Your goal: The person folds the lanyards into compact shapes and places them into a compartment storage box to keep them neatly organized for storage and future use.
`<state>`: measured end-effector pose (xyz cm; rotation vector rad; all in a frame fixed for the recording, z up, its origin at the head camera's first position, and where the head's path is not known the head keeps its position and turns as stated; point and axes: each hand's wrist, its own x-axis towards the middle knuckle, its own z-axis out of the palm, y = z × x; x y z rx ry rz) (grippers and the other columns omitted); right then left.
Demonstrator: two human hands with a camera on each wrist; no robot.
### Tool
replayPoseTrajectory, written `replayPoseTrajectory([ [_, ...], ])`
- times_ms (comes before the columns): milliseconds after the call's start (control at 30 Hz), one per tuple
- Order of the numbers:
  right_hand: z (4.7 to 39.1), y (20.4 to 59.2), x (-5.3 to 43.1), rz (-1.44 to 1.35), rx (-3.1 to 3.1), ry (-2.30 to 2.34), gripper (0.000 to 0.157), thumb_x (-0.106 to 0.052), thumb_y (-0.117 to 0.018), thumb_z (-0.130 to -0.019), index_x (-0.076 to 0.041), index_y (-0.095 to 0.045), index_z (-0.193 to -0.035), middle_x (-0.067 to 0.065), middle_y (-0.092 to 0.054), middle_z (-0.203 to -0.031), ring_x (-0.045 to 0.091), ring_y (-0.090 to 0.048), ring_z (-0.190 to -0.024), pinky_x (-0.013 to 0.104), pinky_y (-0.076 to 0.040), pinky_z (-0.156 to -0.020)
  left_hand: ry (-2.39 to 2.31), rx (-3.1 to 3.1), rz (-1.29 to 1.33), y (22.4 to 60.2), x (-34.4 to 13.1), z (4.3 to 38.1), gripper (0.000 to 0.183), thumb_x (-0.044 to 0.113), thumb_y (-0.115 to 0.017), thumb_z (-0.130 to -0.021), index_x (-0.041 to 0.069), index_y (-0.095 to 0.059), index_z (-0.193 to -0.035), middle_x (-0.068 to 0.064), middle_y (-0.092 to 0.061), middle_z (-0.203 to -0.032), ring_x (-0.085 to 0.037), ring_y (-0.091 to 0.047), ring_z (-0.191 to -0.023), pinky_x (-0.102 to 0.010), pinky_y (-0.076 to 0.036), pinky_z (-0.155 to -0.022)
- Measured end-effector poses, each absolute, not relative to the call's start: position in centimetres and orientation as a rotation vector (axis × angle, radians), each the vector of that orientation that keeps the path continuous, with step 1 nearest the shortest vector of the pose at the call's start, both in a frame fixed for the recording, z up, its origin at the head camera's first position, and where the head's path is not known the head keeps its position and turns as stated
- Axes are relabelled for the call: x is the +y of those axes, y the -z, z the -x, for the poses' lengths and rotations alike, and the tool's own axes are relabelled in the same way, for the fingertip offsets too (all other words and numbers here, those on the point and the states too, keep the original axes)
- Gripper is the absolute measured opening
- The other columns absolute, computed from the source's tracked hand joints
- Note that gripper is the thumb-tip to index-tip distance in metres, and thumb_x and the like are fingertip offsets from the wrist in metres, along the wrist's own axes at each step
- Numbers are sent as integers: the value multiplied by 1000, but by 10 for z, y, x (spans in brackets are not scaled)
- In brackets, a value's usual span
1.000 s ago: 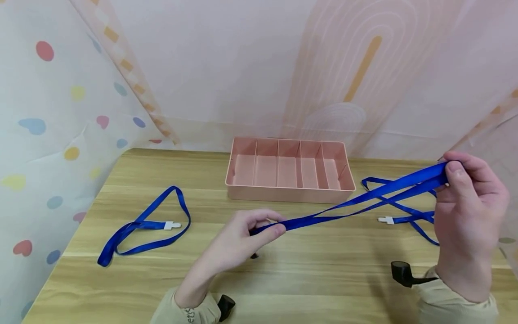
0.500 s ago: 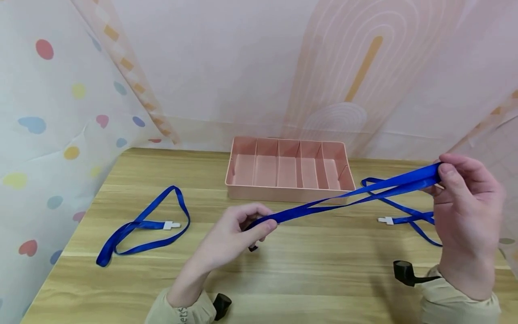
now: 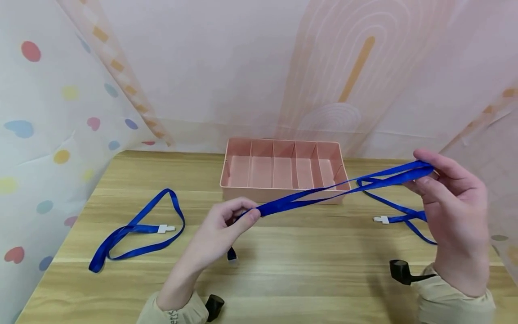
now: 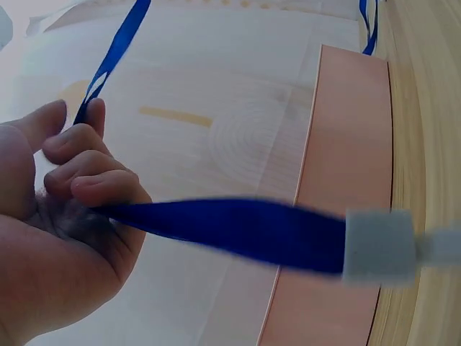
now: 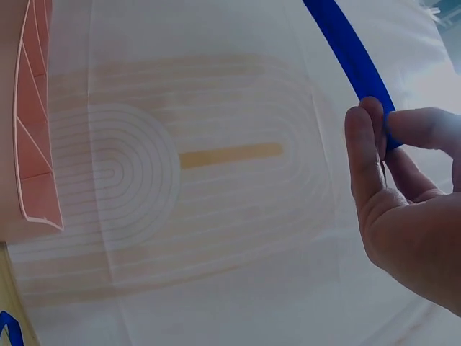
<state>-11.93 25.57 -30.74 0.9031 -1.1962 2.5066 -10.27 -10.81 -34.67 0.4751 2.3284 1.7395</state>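
A blue lanyard (image 3: 297, 201) stretches in the air between both hands, slanting up to the right. My left hand (image 3: 216, 231) grips its doubled strap between thumb and curled fingers. Below that hand the clip end hangs down; its white plastic clip (image 4: 379, 246) shows close up in the left wrist view. At the other end, my right hand (image 3: 457, 207) holds the loop between thumb and fingers, and the right wrist view shows the strap (image 5: 353, 58) entering between the fingertips. A second blue lanyard (image 3: 147, 248) lies on the table at left, a third (image 3: 398, 208) at right, partly behind my right hand.
A pink box (image 3: 283, 194) with several compartments stands at the back of the wooden table (image 3: 307, 279), against a patterned backdrop cloth (image 3: 226, 67). The held lanyard passes in front of the box's front right corner. Black wrist-worn devices (image 3: 400, 271) sit at both sleeves.
Both hands have shifted left, the left one also slightly up, carrying the lanyard along. The right fingers have spread a little at the loop. The clip end now hangs visibly below my left hand.
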Motion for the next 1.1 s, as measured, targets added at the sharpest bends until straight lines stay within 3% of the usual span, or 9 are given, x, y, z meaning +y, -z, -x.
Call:
replayPoseTrajectory([
  [167,120,308,251,-804,-1247,-2399,32,27,-32,-88,28,-50,-114,29,-69,-94,34,-71,-81,35,-59,-81,-1747,2321,-525,348,-109,103,16,24,-56,-96,12,-66,-97,2,-46,-67,-4,-38,-55,-23,-33,-47],
  [400,122,308,245,-592,-1304,-2284,23,25,-36,-88,27,-56,-99,25,-68,-88,30,-68,-77,34,-59,-72,-1778,2134,-538,350,-106,102,17,20,-57,-96,5,-63,-99,-7,-64,-77,-4,-57,-60,-24,-52,-53],
  [533,123,308,244,-518,-1231,-2287,21,25,-38,-88,27,-56,-98,25,-69,-84,30,-69,-68,33,-60,-65,-1797,2084,-568,351,-103,100,18,16,-55,-96,1,-61,-105,-4,-57,-71,-4,-53,-57,-22,-49,-51],
  [700,121,306,240,-473,-1189,-2281,21,25,-40,-87,27,-55,-101,24,-68,-81,28,-67,-64,31,-58,-61,-1766,2068,-542,351,-98,97,22,22,-58,-96,9,-63,-113,-1,-50,-65,-5,-45,-53,-20,-38,-45],
  [933,114,300,235,-396,-1069,-2276,19,24,-39,-88,28,-55,-98,26,-66,-80,29,-65,-60,32,-56,-55,-1674,2220,-512,355,-92,97,16,27,-61,-94,15,-67,-102,-5,-67,-83,-6,-59,-67,-21,-52,-60],
  [1100,108,294,230,-447,-1036,-2249,19,26,-38,-86,29,-55,-96,28,-66,-79,29,-64,-59,32,-56,-55,-1628,2324,-519,362,-88,100,14,26,-59,-95,22,-65,-106,-1,-67,-83,-6,-57,-68,-20,-47,-61],
])
